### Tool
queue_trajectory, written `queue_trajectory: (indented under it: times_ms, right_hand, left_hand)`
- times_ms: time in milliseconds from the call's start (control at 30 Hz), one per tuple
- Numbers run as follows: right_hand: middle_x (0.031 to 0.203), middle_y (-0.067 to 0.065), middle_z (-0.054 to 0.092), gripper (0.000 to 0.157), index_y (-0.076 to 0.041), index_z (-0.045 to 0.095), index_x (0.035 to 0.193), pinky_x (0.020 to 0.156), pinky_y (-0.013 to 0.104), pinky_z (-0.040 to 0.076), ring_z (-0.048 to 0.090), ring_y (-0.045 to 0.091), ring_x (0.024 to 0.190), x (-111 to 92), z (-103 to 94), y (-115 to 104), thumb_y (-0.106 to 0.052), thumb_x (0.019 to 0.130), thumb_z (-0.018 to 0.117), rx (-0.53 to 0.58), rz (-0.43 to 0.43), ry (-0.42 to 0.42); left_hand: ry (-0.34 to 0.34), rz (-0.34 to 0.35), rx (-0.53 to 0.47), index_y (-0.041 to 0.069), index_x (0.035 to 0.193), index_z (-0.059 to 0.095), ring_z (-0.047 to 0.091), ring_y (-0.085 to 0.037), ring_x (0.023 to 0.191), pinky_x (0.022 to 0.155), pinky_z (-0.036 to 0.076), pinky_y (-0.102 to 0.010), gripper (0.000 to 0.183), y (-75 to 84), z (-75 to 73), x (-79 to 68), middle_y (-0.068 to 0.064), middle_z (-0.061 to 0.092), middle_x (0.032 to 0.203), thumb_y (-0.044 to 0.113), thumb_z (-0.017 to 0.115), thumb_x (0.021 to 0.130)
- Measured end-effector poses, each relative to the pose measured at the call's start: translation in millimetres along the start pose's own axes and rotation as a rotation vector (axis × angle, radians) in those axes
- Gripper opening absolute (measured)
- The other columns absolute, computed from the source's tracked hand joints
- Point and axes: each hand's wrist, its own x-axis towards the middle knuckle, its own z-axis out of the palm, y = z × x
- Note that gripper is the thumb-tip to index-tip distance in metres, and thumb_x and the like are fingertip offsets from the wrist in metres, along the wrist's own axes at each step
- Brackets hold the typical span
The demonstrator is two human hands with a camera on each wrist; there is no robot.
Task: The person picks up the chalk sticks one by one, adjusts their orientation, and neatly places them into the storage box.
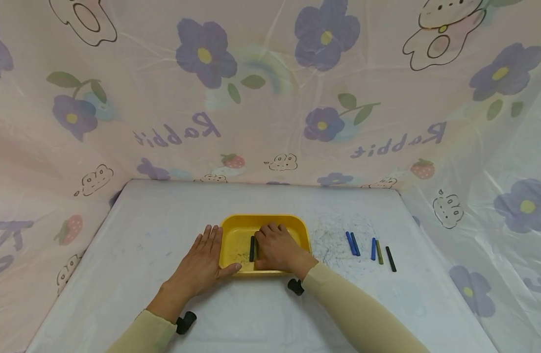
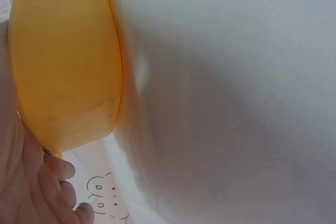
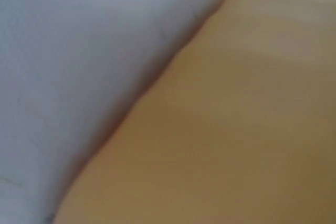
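A yellow tray (image 1: 228, 220) stands in the middle of the white table. My left hand (image 1: 204, 262) lies along its left rim with fingers straight, the thumb over the near edge. In the left wrist view, my left hand (image 2: 31, 182) is against the outside of the tray (image 2: 65, 66). Inside the tray, a dark crayon (image 1: 252, 249) lies beside my right hand (image 1: 277, 249), whose fingers and thumb pinch an olive-green crayon (image 1: 257, 249), mostly hidden by the hand. The right wrist view shows only the blurred tray wall (image 3: 220, 129) and table.
Right of the tray lie blue crayons (image 1: 350, 243), an olive crayon (image 1: 380, 252) and a black crayon (image 1: 391, 259). Dark smudges (image 1: 330, 242) mark the tabletop there. A patterned curtain (image 1: 261, 122) encloses the table's back and sides.
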Motion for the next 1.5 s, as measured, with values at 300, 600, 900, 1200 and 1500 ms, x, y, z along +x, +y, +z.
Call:
queue_trajectory:
  times_ms: [300,600,900,1200,1500]
  right_hand:
    - [0.133,0.005,0.063,0.076,-0.01,0.061,0.139,0.096,0.04,0.046,0.054,0.024,0.117,-6.1,-7.8,1.5,-0.071,0.093,0.064,-0.031,-0.005,0.018]
    - [0.136,0.008,0.061,0.072,-0.007,0.058,0.142,0.103,0.048,0.046,0.053,0.029,0.122,-36.2,-24.7,27.7,-0.057,0.092,0.074,-0.076,-0.05,0.203]
    - [0.133,0.012,0.063,0.07,-0.004,0.06,0.138,0.106,0.052,0.046,0.055,0.033,0.12,-82.1,-38.2,80.3,-0.048,0.088,0.079,-0.111,-0.016,0.347]
    - [0.132,0.016,0.063,0.071,-0.001,0.061,0.137,0.104,0.058,0.047,0.055,0.039,0.123,-133.8,-25.7,157.7,-0.043,0.085,0.085,-0.128,0.105,0.315]
    - [0.139,0.02,0.061,0.077,0.0,0.059,0.14,0.107,0.064,0.047,0.054,0.043,0.131,-165.9,-0.1,189.1,-0.043,0.083,0.088,-0.091,0.126,0.069]
  left_hand:
    - [0.003,0.0,-0.006,-0.009,0.165,0.016,0.013,-0.043,0.163,0.131,0.019,-0.058,0.114,1.3,0.5,-0.4,-0.028,0.021,0.172,0.078,0.048,0.098]
    - [0.008,-0.003,0.015,-0.008,0.165,0.016,0.012,-0.042,0.163,0.131,0.02,-0.057,0.115,3.3,-0.3,-0.5,-0.028,0.019,0.173,0.079,0.049,0.098]
    - [0.005,-0.014,0.042,-0.008,0.165,0.018,0.012,-0.042,0.163,0.132,0.018,-0.056,0.113,5.4,-4.8,-1.3,-0.027,0.017,0.173,0.074,0.055,0.097]
    - [-0.005,-0.017,0.023,-0.008,0.165,0.015,0.011,-0.043,0.163,0.132,0.018,-0.057,0.114,5.0,-4.1,-0.1,-0.027,0.016,0.174,0.076,0.052,0.098]
    - [0.001,-0.012,0.02,-0.009,0.165,0.016,0.013,-0.043,0.163,0.131,0.02,-0.057,0.115,4.3,-2.3,0.4,-0.028,0.018,0.173,0.077,0.051,0.097]
